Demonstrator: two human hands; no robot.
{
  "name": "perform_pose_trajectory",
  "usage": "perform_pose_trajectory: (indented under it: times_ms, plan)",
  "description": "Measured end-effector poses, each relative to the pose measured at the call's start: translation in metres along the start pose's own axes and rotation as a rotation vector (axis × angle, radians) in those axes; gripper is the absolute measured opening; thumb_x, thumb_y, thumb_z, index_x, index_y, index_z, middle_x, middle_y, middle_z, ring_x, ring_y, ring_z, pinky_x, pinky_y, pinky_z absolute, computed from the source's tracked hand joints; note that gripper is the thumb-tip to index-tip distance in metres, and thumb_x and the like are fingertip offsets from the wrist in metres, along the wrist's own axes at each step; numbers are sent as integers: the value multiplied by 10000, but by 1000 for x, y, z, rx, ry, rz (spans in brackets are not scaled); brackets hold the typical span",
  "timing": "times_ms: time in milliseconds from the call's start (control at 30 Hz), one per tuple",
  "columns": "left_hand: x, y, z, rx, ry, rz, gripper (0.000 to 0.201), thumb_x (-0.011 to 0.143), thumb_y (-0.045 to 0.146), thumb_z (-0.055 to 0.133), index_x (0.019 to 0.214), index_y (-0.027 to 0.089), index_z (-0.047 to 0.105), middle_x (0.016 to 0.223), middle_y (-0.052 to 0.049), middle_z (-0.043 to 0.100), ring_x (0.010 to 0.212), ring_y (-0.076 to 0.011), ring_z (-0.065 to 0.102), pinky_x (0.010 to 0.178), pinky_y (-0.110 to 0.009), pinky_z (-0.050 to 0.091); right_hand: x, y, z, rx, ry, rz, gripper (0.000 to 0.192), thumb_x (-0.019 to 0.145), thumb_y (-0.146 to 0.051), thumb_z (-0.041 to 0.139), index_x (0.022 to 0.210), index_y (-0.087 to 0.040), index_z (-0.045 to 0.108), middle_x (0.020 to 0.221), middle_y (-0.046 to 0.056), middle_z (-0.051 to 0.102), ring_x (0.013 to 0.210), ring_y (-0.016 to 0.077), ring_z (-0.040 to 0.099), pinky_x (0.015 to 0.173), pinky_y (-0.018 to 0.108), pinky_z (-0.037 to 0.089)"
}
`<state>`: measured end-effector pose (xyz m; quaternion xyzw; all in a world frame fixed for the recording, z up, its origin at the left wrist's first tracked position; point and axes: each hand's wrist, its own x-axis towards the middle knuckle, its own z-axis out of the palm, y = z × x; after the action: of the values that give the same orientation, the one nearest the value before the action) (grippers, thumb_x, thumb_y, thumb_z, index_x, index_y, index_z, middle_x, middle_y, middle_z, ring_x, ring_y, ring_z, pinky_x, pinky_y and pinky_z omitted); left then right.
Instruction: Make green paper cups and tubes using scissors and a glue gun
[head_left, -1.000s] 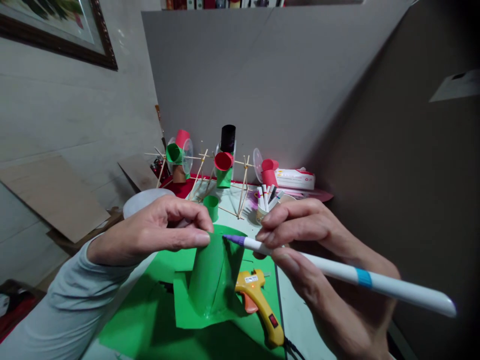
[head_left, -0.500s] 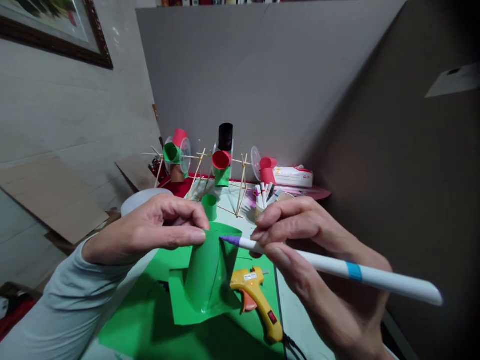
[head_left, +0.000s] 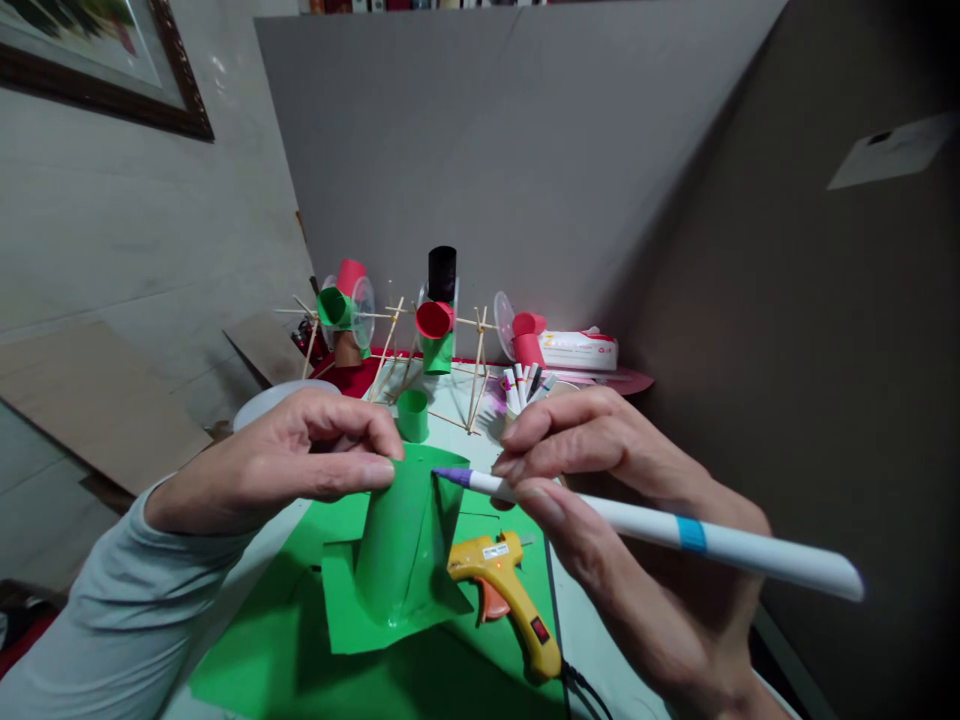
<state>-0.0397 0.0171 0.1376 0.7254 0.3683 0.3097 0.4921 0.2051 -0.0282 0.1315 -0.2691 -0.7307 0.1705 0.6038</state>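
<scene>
Both hands point(head_left: 420, 470) drifted left, marker point(head_left: 645, 525) tip touching green paper point(head_left: 401, 545) edge.

**A craft corner boxed in by grey boards**

A big grey board point(head_left: 480, 150) stands at 12 o'clock behind the counter point(head_left: 600, 640), and a darker board point(head_left: 810, 380) closes off 3 o'clock, with a paper slip point(head_left: 885, 150) stuck on it. At 10 o'clock, a framed picture point(head_left: 97, 60) hangs on the pale wall point(head_left: 112, 230). A cardboard sheet point(head_left: 90, 400) leans at 9 o'clock. The light is dim and falls off toward the right.
</scene>
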Motion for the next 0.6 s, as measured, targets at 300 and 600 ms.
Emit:
perform_pose_trajectory:
  times_ms: [300, 600]
  plan:
    - [-2, -4, 0, -105, 15, -9, 254, 807, 415, 739, 690, 192, 703, 577, 23, 430, 568, -109, 354, 506, -258, 205, 3, 2, 0, 14, 42, -44, 60, 834, -125, 724, 782, -156, 725, 842, 22, 697, 858, 152, 645, 763, 283, 527]
    - [4, -15, -7, -142, -37, -4, 253, 793, 458, 752, 709, 222, 722, 579, 25, 408, 529, -102, 315, 470, -246, 201, 4, 2, -15, 138, 151, 24, 116, 913, -171, 686, 811, -174, 742, 901, 40, 685, 896, 182, 648, 813, 328, 530]
